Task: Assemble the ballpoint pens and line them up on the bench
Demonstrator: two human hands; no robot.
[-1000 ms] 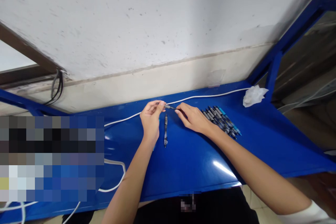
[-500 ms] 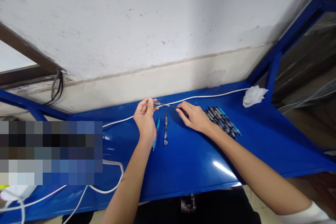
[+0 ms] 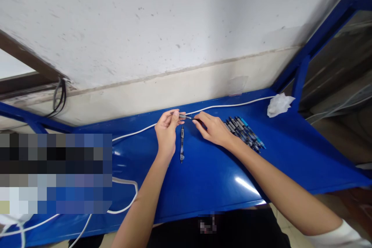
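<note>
My left hand [image 3: 167, 130] pinches a grey pen barrel [image 3: 182, 116] near the back of the blue table. A thin dark piece runs from the barrel's right end to my right hand [image 3: 209, 128], whose thumb and forefinger are closed on it. Below the hands a grey and clear pen [image 3: 181, 145] lies upright in view on the table. Only a small tip of a blue pen shows beside my left wrist. To the right of my right hand lies a row of several grey, black and blue pens [image 3: 244, 131].
The blue table [image 3: 203, 186] stands against a pale wall. A white cable [image 3: 226, 105] runs along its back, with more cable loops at the left. Crumpled white paper [image 3: 279, 105] lies at the back right. The left front is blurred out by blocks.
My left hand has moved right, closer to my right hand, so less of the thin piece shows between them. It now hides most of the blue pen.
</note>
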